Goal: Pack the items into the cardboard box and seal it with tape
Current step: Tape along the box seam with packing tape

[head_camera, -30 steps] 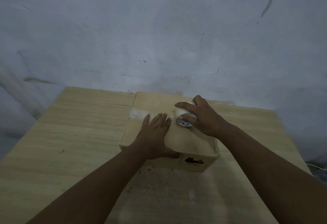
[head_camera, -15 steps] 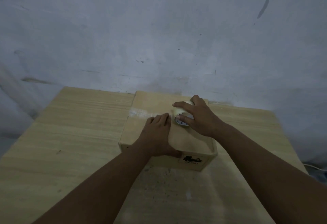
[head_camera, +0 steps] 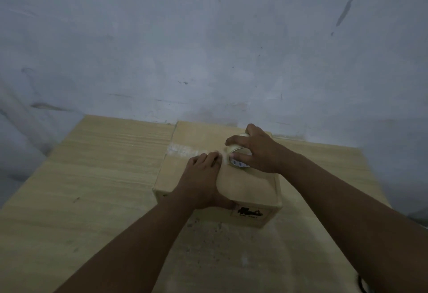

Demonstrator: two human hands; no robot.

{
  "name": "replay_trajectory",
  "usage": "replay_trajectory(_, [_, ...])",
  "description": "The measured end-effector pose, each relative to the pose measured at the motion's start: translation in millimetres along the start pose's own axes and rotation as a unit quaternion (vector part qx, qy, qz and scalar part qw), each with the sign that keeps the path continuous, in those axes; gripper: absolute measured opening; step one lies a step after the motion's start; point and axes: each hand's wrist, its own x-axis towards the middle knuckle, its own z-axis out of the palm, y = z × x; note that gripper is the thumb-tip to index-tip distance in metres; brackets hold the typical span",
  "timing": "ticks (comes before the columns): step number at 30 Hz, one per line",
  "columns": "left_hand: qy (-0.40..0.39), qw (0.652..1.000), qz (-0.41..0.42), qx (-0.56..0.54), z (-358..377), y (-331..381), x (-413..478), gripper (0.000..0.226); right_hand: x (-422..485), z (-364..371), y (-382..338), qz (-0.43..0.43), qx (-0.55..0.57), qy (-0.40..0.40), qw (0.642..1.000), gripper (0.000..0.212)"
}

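cardboard box (head_camera: 250, 188) at back edge of table (head_camera: 92, 188) | left hand (head_camera: 203, 177) flat on tape strip (head_camera: 183, 151) | right hand (head_camera: 260, 152) wraps tape roll (head_camera: 238, 159) | risk: crooked pull could wrinkle tape

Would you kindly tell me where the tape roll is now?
In the head view, the tape roll sits on top of the cardboard box, right of its middle, gripped by the right hand, with the left hand pressing the tape strip beside it.
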Motion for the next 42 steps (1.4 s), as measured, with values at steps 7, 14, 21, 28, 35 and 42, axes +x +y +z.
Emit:
replay_trajectory(7, [0.015,1.000,0.002,-0.007,2,-2,-1,0.131,3,-4,4,-0.016,-0.024,-0.025,0.999,0.038])
replay_trajectory(14, [-0.002,1.000,-0.001,-0.013,1,-3,-1,0.132,1,-5,8,-0.008,-0.045,-0.030,0.998,0.037])
replay_trajectory(21, [0.011,1.000,0.011,-0.001,2,-6,-1,0.132,-5,-7,3,0.023,-0.059,-0.030,0.998,0.039])
replay_trajectory(28, [-0.063,0.995,0.017,0.072,-17,7,16,0.131,-10,3,-1,0.048,-0.028,0.003,0.998,0.041])
replay_trajectory(35, [-0.108,0.989,0.013,0.097,-18,19,27,0.135,-11,5,4,0.042,0.015,0.004,0.999,0.037])
replay_trajectory(42, [-0.014,1.000,-0.002,0.027,-2,9,5,0.133,-13,9,6,0.026,0.046,0.026,0.998,0.035])
